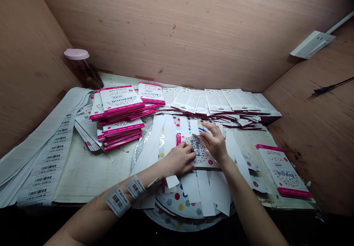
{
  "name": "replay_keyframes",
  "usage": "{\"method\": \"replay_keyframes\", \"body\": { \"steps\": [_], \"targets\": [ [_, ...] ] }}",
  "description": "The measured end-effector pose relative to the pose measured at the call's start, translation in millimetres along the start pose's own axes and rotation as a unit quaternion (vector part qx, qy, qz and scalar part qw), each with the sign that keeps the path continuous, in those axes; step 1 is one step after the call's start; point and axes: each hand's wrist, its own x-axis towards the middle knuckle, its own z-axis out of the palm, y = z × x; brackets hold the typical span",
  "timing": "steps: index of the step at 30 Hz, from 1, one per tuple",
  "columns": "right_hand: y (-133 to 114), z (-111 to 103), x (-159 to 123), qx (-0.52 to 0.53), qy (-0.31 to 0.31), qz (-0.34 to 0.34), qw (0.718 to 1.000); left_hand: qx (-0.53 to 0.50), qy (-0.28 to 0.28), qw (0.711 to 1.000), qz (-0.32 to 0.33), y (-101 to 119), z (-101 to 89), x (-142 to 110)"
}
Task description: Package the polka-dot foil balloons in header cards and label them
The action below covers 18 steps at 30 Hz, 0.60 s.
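A white and pink balloon packet [204,153] with "happy birthday" lettering and coloured dots lies in front of me, turned sideways. My left hand [179,159] rests on its left part with bent fingers, gripping it against the pile below. Over the packet's far edge, my right hand [215,143] pinches a small white slip [194,127] between thumb and forefinger. Beneath lie dotted round foil balloons [179,203] and several white paper strips [204,194]. Two barcode stickers [118,200] cling to my left forearm, and a small white piece [172,182] sits by the wrist.
Packet stacks [121,102] stand at the left, and more packets [215,100] lie back-side up along the rear. A barcode label strip [52,157] runs down the left. Packets [283,172] lie at right. A pink-lidded bottle [83,69] stands in the corner; wooden panels [177,36] enclose the table.
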Motion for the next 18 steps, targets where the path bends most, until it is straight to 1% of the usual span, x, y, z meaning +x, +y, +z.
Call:
{"method": "replay_keyframes", "body": {
  "steps": [2, 4, 7, 9, 10, 12, 14, 16, 17, 18],
  "targets": [
    [-10, -1, -17, 0.022, -0.027, -0.003, 0.999, 0.005, 0.006, 1.0, -0.012, 0, 0.7, 0],
    [-16, 4, -30, 0.028, -0.05, -0.002, 0.998, 0.012, 0.008, 1.0, -0.02, 1, 0.1, 0],
    [-19, 13, -39, 0.03, -0.064, 0.012, 0.997, 0.023, -0.014, 0.999, -0.018, 3, -3.1, 4],
    [-21, 9, -42, 0.037, -0.079, 0.018, 0.996, 0.021, -0.033, 0.999, -0.011, 4, -4.9, 6],
    [-23, 3, -46, 0.041, -0.087, 0.021, 0.995, 0.019, -0.039, 0.999, -0.006, 4, -5.2, 7],
    [-32, -17, -58, 0.05, -0.119, 0.016, 0.991, 0.021, -0.046, 0.999, 0.002, 4, -4.7, 8],
    [-45, -44, -79, 0.071, -0.189, -0.003, 0.979, 0.029, -0.048, 0.998, 0.003, 3, -3.6, 8],
    [-60, -67, -103, 0.088, -0.268, -0.018, 0.959, 0.032, -0.052, 0.998, -0.002, 3, -3.4, 8],
    [-67, -75, -115, 0.09, -0.292, -0.024, 0.952, 0.031, -0.057, 0.998, -0.007, 3, -4.0, 8],
    [-73, -80, -125, 0.086, -0.298, -0.029, 0.95, 0.031, -0.064, 0.997, -0.012, 4, -5.0, 8]
  ]
}}
